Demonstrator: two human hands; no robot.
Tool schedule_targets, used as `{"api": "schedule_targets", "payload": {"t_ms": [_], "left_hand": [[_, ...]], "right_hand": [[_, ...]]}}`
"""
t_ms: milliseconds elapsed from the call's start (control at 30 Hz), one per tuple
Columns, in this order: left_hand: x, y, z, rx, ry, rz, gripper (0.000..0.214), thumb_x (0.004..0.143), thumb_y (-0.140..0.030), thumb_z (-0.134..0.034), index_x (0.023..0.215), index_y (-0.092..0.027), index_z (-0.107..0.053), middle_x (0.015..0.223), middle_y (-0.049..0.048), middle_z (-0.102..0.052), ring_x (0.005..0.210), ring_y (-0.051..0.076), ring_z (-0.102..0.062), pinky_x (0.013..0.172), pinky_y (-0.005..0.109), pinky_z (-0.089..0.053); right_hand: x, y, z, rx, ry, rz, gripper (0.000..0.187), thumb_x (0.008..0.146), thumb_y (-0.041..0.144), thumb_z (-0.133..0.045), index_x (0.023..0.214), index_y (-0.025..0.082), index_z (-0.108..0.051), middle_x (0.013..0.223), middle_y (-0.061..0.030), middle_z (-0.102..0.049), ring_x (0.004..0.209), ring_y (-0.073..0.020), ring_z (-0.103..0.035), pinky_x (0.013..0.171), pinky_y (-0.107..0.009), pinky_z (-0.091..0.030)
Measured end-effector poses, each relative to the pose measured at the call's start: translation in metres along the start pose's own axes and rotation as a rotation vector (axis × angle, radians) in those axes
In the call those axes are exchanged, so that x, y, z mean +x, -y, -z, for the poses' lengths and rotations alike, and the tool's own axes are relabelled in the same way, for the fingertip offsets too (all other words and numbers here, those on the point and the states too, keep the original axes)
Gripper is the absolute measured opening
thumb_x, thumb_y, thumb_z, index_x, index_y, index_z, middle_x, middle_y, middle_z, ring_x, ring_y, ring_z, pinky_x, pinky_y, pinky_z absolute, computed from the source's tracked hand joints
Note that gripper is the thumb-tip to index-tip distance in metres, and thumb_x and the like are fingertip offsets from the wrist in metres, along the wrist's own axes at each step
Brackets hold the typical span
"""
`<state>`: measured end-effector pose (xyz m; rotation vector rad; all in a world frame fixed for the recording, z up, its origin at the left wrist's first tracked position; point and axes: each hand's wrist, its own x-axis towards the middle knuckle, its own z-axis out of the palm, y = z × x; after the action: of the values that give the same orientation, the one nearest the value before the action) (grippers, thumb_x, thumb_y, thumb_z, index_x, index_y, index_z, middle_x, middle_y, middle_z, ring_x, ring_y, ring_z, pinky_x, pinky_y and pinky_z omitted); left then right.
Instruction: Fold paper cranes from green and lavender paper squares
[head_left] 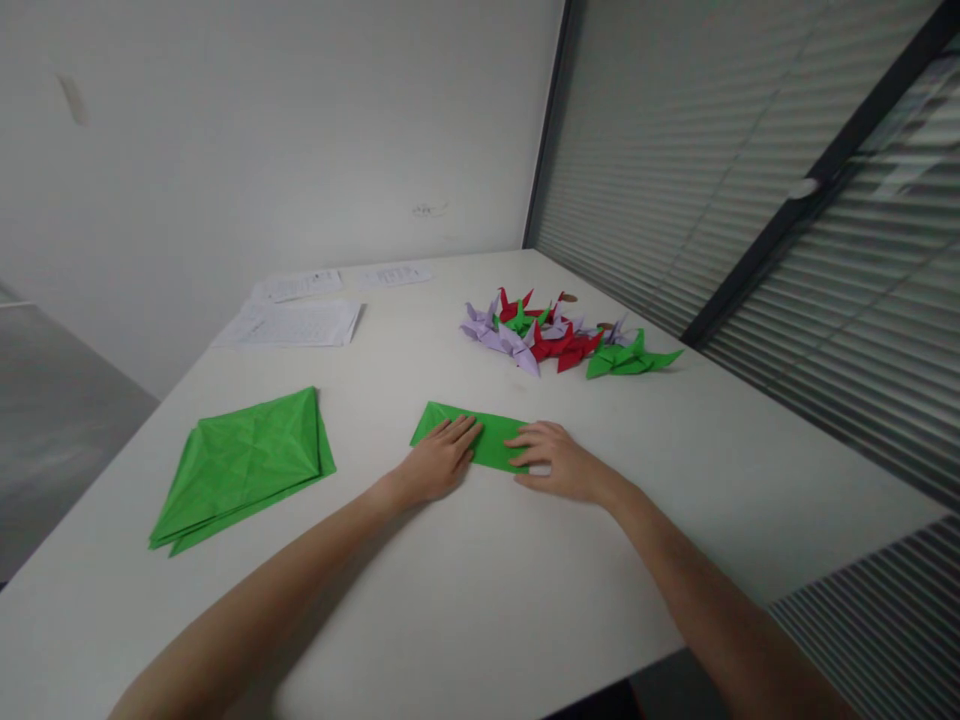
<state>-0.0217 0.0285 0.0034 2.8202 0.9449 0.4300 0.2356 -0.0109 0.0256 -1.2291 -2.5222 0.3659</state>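
Observation:
A sheet of green origami paper [495, 440], folded into a long strip, lies flat on the white table in front of me. My left hand [444, 458] rests on its left half, fingers stretched out flat across it. At the strip's right end, my right hand [553, 460] touches the paper with its fingers spread and slightly bent. To the left lies a stack of green paper sheets [251, 455] with crease lines on the top one.
Several folded paper cranes in red, lilac and green [555, 340] sit in a cluster at the back right. Printed paper sheets [300, 322] lie at the back left. A wall [300, 130] bounds the table behind, and a window with blinds [675, 180] runs along the right.

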Motion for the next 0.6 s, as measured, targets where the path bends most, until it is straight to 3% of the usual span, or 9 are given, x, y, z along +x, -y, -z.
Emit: {"api": "schedule_targets", "payload": {"t_ms": [300, 467, 600], "left_hand": [[-0.002, 0.003, -0.003, -0.009, -0.007, 0.018, 0.049, 0.095, -0.023, -0.038, 0.142, -0.011, -0.041, 0.15, 0.015, -0.039, 0.14, 0.026, -0.035, 0.116, 0.048, -0.03], [-0.001, 0.0, -0.003, -0.006, -0.013, 0.022, 0.05, 0.094, -0.022, -0.038, 0.142, -0.01, -0.04, 0.149, 0.0156, -0.04, 0.14, 0.026, -0.035, 0.116, 0.048, -0.03], [0.0, 0.0, -0.004, -0.018, -0.027, 0.023, 0.05, 0.093, -0.022, -0.04, 0.142, -0.012, -0.041, 0.149, 0.0152, -0.041, 0.14, 0.026, -0.036, 0.116, 0.049, -0.031]], "right_hand": [[0.001, 0.007, -0.001, -0.047, -0.073, 0.084, 0.021, 0.085, 0.042, -0.064, 0.094, 0.027, -0.076, 0.109, -0.005, -0.071, 0.114, -0.0254, -0.056, 0.103, -0.046, -0.038], [0.013, 0.011, -0.006, -0.034, -0.076, 0.019, 0.037, 0.092, 0.048, -0.051, 0.112, 0.023, -0.07, 0.13, -0.0077, -0.063, 0.122, -0.0264, -0.053, 0.104, -0.046, -0.038], [0.036, 0.009, -0.006, -0.022, -0.005, -0.018, 0.036, 0.096, 0.044, -0.043, 0.114, 0.024, -0.067, 0.137, -0.0062, -0.057, 0.115, -0.025, -0.056, 0.099, -0.045, -0.043]]}}
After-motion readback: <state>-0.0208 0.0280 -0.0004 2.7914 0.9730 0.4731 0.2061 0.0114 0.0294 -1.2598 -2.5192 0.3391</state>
